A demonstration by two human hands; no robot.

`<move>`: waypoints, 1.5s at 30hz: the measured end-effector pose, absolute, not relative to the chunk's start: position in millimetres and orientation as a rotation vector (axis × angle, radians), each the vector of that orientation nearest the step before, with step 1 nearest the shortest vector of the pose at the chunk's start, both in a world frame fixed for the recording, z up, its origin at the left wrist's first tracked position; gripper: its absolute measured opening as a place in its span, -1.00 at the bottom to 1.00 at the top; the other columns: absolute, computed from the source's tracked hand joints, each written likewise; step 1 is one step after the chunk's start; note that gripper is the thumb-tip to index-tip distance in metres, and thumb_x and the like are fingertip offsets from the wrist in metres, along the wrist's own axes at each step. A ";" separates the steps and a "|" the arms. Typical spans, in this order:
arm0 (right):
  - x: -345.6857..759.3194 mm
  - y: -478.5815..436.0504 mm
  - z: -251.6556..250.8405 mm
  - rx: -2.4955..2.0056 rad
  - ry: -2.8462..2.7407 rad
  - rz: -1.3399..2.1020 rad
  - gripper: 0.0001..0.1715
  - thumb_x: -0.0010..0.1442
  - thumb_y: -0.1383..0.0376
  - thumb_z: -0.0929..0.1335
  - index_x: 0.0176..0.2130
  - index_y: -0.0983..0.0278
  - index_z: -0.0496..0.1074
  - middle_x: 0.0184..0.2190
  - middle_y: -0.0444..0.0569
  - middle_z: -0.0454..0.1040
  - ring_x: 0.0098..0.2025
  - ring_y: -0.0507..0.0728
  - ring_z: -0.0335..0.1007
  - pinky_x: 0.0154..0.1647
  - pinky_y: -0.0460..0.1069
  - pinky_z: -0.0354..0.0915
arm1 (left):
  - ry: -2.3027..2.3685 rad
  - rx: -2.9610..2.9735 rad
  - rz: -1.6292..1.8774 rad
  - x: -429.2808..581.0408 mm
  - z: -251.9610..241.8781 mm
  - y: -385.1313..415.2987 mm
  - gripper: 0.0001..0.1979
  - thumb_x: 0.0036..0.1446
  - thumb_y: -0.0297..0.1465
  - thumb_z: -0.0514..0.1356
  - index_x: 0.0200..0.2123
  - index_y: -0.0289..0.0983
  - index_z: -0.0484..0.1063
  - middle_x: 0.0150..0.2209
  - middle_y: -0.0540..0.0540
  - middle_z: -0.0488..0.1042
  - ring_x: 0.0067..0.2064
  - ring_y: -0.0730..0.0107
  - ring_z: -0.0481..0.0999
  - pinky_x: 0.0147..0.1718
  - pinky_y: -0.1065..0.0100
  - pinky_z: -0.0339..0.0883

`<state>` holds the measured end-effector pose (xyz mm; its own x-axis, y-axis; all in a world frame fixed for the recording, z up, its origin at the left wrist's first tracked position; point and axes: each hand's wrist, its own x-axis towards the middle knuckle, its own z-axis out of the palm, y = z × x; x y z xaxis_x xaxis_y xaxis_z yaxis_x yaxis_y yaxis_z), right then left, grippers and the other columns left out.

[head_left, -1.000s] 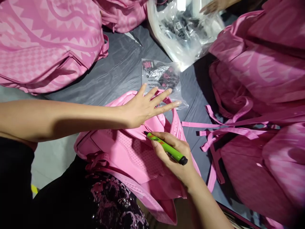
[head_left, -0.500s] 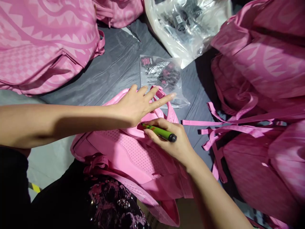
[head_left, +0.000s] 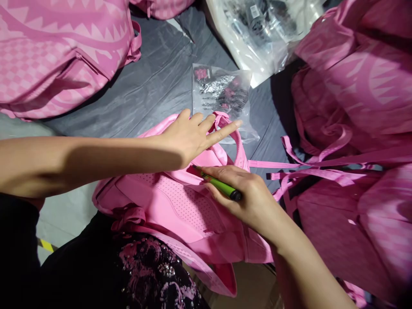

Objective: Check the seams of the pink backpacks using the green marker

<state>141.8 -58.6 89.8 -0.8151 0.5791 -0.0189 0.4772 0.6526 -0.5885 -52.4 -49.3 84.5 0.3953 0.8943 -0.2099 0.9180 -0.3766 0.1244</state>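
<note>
A pink backpack (head_left: 189, 210) lies in front of me with its perforated padded back panel facing up. Across its upper part rests my left hand (head_left: 193, 135), palm down, fingers spread; the forefinger points toward the carry loop. My right hand (head_left: 240, 189) is closed around a green marker pen (head_left: 223, 187) with a black end. The pen's dark tip points at the pink fabric beside my left wrist; whether it touches I cannot tell. Just beyond the fingers sits a clear plastic bag (head_left: 222, 98) holding small pink and dark items.
A large pink backpack (head_left: 64, 64) lies at the upper left. More pink backpacks (head_left: 350, 98) are piled along the right, their straps (head_left: 322, 171) trailing toward me. A bigger clear bag of dark items (head_left: 260, 34) sits at the back. Dark grey sheeting (head_left: 161, 81) covers the surface.
My right hand and the marker have shifted slightly right and down. My left hand stays spread on the backpack. The view has moved a little, shifting the surrounding things.
</note>
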 end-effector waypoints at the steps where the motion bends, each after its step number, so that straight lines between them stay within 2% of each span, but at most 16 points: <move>1: 141.5 -58.2 90.8 -0.863 -2.712 0.873 -0.68 0.32 0.27 0.36 0.05 0.21 0.54 -0.10 0.02 0.64 -0.13 0.18 0.61 -0.04 0.11 0.53 | 1.614 2.450 -0.188 -52.0 86.0 -49.8 -0.02 0.20 -0.45 0.21 0.47 -0.11 -0.38 0.43 -0.31 0.00 0.26 -0.23 0.25 0.16 -0.04 0.11; 4: 141.7 -56.8 93.4 -0.839 -2.731 0.858 -0.70 0.32 0.27 0.35 0.02 0.19 0.55 -0.12 0.02 0.64 -0.15 0.18 0.61 -0.03 0.13 0.52 | 1.621 2.469 -0.238 -51.8 85.7 -49.6 -0.02 0.20 -0.45 0.21 0.47 -0.14 -0.39 0.43 -0.35 -0.01 0.26 -0.23 0.25 0.16 -0.04 0.12; 8: 141.8 -56.2 92.3 -0.852 -2.753 0.844 -0.69 0.32 0.28 0.35 0.03 0.19 0.55 -0.11 0.02 0.64 -0.14 0.19 0.60 -0.02 0.14 0.52 | 1.584 2.467 -0.101 -54.6 76.4 -46.0 0.00 0.17 -0.39 0.24 0.46 -0.05 -0.38 0.43 -0.25 0.01 0.28 -0.23 0.21 0.16 -0.06 0.11; 11: 140.5 -57.4 89.7 -0.845 -2.731 0.831 -0.69 0.33 0.28 0.34 0.05 0.20 0.53 -0.09 0.02 0.64 -0.13 0.18 0.60 -0.01 0.14 0.51 | 1.540 2.469 -0.044 -57.2 72.5 -43.7 0.02 0.15 -0.36 0.26 0.46 -0.04 -0.37 0.43 -0.25 0.01 0.26 -0.21 0.21 0.17 -0.07 0.09; 15: 138.2 -59.6 90.4 -0.851 -2.747 0.829 -0.68 0.33 0.29 0.34 0.06 0.23 0.52 -0.08 0.03 0.63 -0.11 0.17 0.59 -0.05 0.10 0.49 | 1.535 2.472 -0.126 -58.4 75.3 -43.7 0.04 0.11 -0.43 0.26 0.46 -0.05 -0.37 0.43 -0.29 -0.02 0.24 -0.20 0.24 0.15 -0.06 0.10; 19: 137.3 -60.7 94.6 -0.932 -2.814 0.761 -0.72 0.32 0.28 0.35 -0.01 0.22 0.55 -0.18 0.02 0.65 -0.23 0.18 0.59 -0.15 0.10 0.49 | 1.552 2.485 -0.104 -59.0 76.3 -45.8 0.06 0.09 -0.45 0.26 0.46 -0.05 -0.37 0.43 -0.28 0.01 0.22 -0.17 0.26 0.16 -0.01 0.10; 23: 137.2 -62.6 95.4 -0.938 -2.811 0.760 -0.70 0.32 0.28 0.34 0.03 0.21 0.53 -0.14 0.01 0.64 -0.18 0.19 0.59 -0.11 0.11 0.47 | 1.544 2.471 -0.059 -60.7 75.5 -46.7 0.06 0.09 -0.46 0.25 0.46 -0.04 -0.38 0.44 -0.28 -0.03 0.23 -0.19 0.25 0.17 -0.01 0.09; 29: 134.6 -67.9 96.7 -1.029 -2.832 0.659 -0.75 0.27 0.32 0.37 -0.05 0.22 0.56 -0.21 -0.01 0.65 -0.23 0.22 0.59 -0.16 0.13 0.44 | 1.559 2.473 -0.179 -60.7 82.4 -48.3 0.03 0.14 -0.50 0.22 0.46 -0.09 -0.42 0.44 -0.35 -0.06 0.26 -0.18 0.26 0.16 0.03 0.13; 34: 124.5 -75.7 91.1 -1.095 -2.687 0.785 -0.69 0.27 0.35 0.35 -0.01 0.25 0.55 -0.16 0.00 0.66 -0.21 0.18 0.61 -0.12 0.07 0.44 | 1.550 2.551 -0.209 -63.4 82.9 -51.1 0.02 0.20 -0.41 0.20 0.46 -0.16 -0.50 0.44 -0.43 -0.08 0.27 -0.15 0.26 0.15 0.05 0.15; 36: 121.6 -81.0 84.8 -1.096 -2.553 0.855 -0.69 0.27 0.35 0.35 0.00 0.27 0.55 -0.14 -0.01 0.66 -0.20 0.17 0.62 -0.12 0.05 0.45 | 1.538 2.550 -0.208 -67.8 85.1 -51.8 0.06 0.19 -0.34 0.23 0.46 -0.17 -0.51 0.44 -0.43 -0.09 0.31 -0.18 0.20 0.19 0.01 0.12; 38: 121.1 -87.0 78.9 -1.112 -2.446 0.856 -0.69 0.27 0.31 0.36 0.00 0.28 0.55 -0.13 0.00 0.66 -0.20 0.18 0.62 -0.13 0.06 0.46 | 1.525 2.522 -0.261 -73.9 90.5 -53.0 0.16 0.11 -0.27 0.30 0.45 -0.14 -0.54 0.46 -0.38 -0.14 0.38 -0.27 0.04 0.23 -0.10 0.06; 40: 121.7 -92.4 74.9 -1.110 -2.385 0.848 -0.67 0.28 0.28 0.37 0.01 0.29 0.55 -0.12 0.00 0.66 -0.19 0.18 0.62 -0.11 0.07 0.46 | 1.550 2.445 -0.362 -79.8 97.8 -55.3 0.29 -0.01 -0.25 0.39 0.44 -0.06 -0.58 0.49 -0.31 -0.28 0.41 -0.36 -0.09 0.23 -0.19 0.06; 43: 120.3 -96.7 70.5 -1.067 -2.371 0.805 -0.67 0.28 0.28 0.36 0.01 0.28 0.56 -0.12 0.01 0.66 -0.20 0.19 0.62 -0.09 0.09 0.44 | 1.629 2.328 -0.466 -83.3 106.3 -60.8 0.37 -0.09 -0.29 0.44 0.42 0.03 -0.63 0.50 -0.23 -0.51 0.37 -0.38 -0.02 0.11 -0.14 0.26; 45: 117.5 -96.3 66.6 -1.044 -2.375 0.773 -0.68 0.27 0.28 0.37 0.00 0.27 0.56 -0.15 0.01 0.66 -0.22 0.20 0.62 -0.10 0.11 0.43 | 1.671 2.323 -0.506 -81.3 107.4 -64.6 0.37 -0.08 -0.31 0.44 0.42 0.03 -0.63 0.49 -0.23 -0.55 0.33 -0.32 0.06 0.05 -0.09 0.34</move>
<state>117.5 -96.3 66.6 -0.6233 0.7654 0.1598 0.5249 0.5611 -0.6401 -81.3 -64.6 107.4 0.2879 0.8662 -0.4084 0.9473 -0.3202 -0.0111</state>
